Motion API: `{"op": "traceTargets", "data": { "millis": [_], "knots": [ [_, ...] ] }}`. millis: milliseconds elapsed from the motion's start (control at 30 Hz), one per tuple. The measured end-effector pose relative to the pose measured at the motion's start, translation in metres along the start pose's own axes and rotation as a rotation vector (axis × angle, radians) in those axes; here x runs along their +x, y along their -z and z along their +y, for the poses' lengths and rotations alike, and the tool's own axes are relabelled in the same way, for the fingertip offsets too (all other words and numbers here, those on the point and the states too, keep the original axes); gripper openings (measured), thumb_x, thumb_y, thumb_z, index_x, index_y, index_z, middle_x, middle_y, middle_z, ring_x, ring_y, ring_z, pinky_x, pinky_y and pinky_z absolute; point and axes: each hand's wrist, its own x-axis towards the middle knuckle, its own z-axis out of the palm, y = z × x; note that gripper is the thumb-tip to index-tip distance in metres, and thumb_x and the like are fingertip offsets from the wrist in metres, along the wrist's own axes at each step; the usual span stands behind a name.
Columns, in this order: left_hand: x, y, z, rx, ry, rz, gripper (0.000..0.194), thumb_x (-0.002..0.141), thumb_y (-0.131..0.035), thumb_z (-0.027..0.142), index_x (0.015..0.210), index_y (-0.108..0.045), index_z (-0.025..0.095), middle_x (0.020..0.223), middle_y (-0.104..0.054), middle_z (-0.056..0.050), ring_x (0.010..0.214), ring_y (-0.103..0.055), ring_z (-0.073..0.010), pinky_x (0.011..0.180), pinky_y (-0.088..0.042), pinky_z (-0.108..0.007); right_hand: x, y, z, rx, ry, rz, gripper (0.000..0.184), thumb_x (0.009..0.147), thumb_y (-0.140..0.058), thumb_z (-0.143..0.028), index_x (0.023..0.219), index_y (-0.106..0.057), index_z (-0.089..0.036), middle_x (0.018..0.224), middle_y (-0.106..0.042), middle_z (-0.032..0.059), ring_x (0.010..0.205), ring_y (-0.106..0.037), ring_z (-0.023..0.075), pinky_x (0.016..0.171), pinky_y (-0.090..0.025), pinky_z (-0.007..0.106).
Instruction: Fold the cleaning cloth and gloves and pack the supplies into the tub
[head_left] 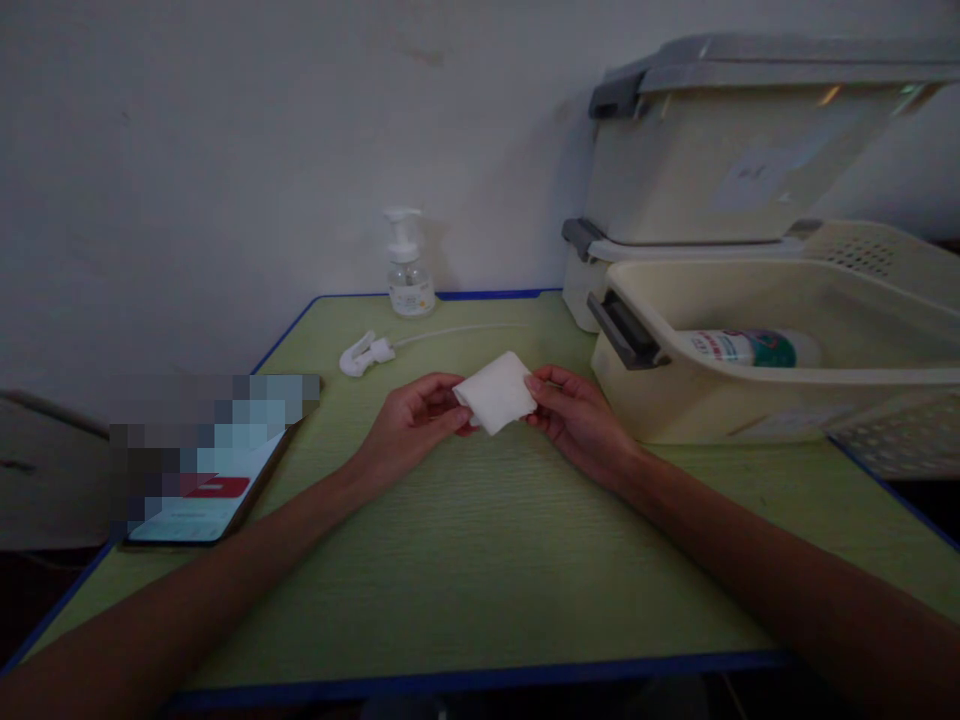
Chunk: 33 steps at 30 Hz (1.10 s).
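A folded white tissue (496, 392) is held up over the middle of the table between both hands. My left hand (421, 418) pinches its left corner, thumb on top. On the opposite corner, the thumb and fingers of my right hand (574, 412) are closed. Beyond the hands lies a white spray or pump head (366, 353) with a long thin tube. Farther back a clear pump bottle (410, 285) with a white top stands upright near the wall.
The green table (480, 560) has a blue edge. A tablet or phone (195, 510) lies at the left, partly blurred out. At the right, an open cream bin (697, 405) holds a white and green bottle (750, 348); lidded storage boxes (720, 170) are stacked behind it.
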Motion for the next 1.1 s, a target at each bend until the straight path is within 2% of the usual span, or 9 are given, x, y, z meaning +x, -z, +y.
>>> {"op": "traceTargets", "data": {
  "millis": [233, 467, 633, 733, 833, 900, 1000, 1100],
  "knots": [
    [-0.003, -0.003, 0.004, 0.057, -0.001, 0.042, 0.022, 0.066, -0.062, 0.029, 0.080, -0.060, 0.012, 0.059, -0.062, 0.001, 0.050, -0.057, -0.0107, 0.051, -0.049, -0.023, -0.002, -0.001, 0.001, -0.068, 0.039, -0.022, 0.032, 0.059, -0.076, -0.037, 0.068, -0.052, -0.017, 0.060, -0.056, -0.0050, 0.054, -0.052, 0.0059, 0.052, -0.042, 0.019],
    [-0.004, -0.006, 0.004, -0.138, 0.196, 0.123, 0.007, 0.063, -0.058, 0.019, 0.067, -0.055, 0.014, 0.049, -0.058, 0.002, 0.038, -0.051, -0.0075, 0.037, -0.039, -0.016, -0.004, -0.006, 0.001, -0.203, 0.190, -0.030, 0.032, 0.062, -0.073, -0.040, 0.066, -0.051, -0.018, 0.056, -0.056, -0.0055, 0.050, -0.050, 0.0057, 0.051, -0.043, 0.020],
    [-0.005, -0.007, 0.007, -0.273, 0.302, 0.148, 0.008, 0.060, -0.059, 0.017, 0.067, -0.056, 0.013, 0.048, -0.059, 0.001, 0.038, -0.051, -0.0076, 0.037, -0.038, -0.015, -0.007, -0.007, -0.001, -0.297, 0.294, -0.043, 0.028, 0.067, -0.070, -0.039, 0.066, -0.051, -0.018, 0.055, -0.058, -0.0046, 0.048, -0.051, 0.0066, 0.050, -0.045, 0.021],
    [-0.005, -0.004, 0.005, -0.221, 0.256, 0.074, 0.010, 0.059, -0.060, 0.020, 0.066, -0.055, 0.014, 0.048, -0.058, 0.001, 0.041, -0.053, -0.0103, 0.039, -0.040, -0.018, -0.006, -0.007, -0.001, -0.292, 0.293, -0.038, 0.027, 0.068, -0.070, -0.037, 0.066, -0.051, -0.018, 0.054, -0.058, -0.0048, 0.048, -0.051, 0.0062, 0.050, -0.045, 0.020],
    [-0.004, 0.001, 0.000, -0.171, 0.165, -0.009, 0.020, 0.059, -0.057, 0.029, 0.070, -0.059, 0.013, 0.060, -0.062, -0.003, 0.052, -0.058, -0.0158, 0.045, -0.047, -0.025, -0.004, -0.006, -0.001, -0.286, 0.283, -0.034, 0.026, 0.067, -0.070, -0.036, 0.067, -0.052, -0.018, 0.054, -0.059, -0.0049, 0.047, -0.052, 0.0056, 0.049, -0.044, 0.019],
    [-0.003, 0.005, -0.004, -0.091, 0.062, -0.013, 0.026, 0.065, -0.054, 0.035, 0.074, -0.062, 0.012, 0.072, -0.064, -0.005, 0.065, -0.060, -0.0187, 0.055, -0.049, -0.029, -0.004, -0.005, 0.000, -0.283, 0.283, -0.040, 0.026, 0.067, -0.070, -0.035, 0.067, -0.052, -0.017, 0.055, -0.059, -0.0049, 0.047, -0.052, 0.0053, 0.048, -0.043, 0.018],
    [-0.003, 0.007, -0.006, 0.118, -0.116, 0.037, 0.033, 0.079, -0.044, 0.040, 0.079, -0.064, 0.013, 0.086, -0.064, -0.006, 0.082, -0.058, -0.0192, 0.070, -0.047, -0.029, -0.005, -0.006, 0.000, -0.276, 0.273, -0.071, 0.026, 0.067, -0.070, -0.034, 0.067, -0.051, -0.016, 0.055, -0.060, -0.0046, 0.046, -0.052, 0.0048, 0.047, -0.043, 0.017],
    [-0.005, 0.004, -0.003, 0.231, -0.094, 0.029, 0.032, 0.080, -0.047, 0.041, 0.085, -0.064, 0.014, 0.082, -0.065, -0.004, 0.077, -0.058, -0.0177, 0.067, -0.045, -0.027, -0.008, -0.008, 0.000, -0.285, 0.245, -0.122, 0.024, 0.068, -0.069, -0.033, 0.068, -0.052, -0.016, 0.055, -0.060, -0.0045, 0.047, -0.053, 0.0046, 0.047, -0.042, 0.016]
  ]
}}
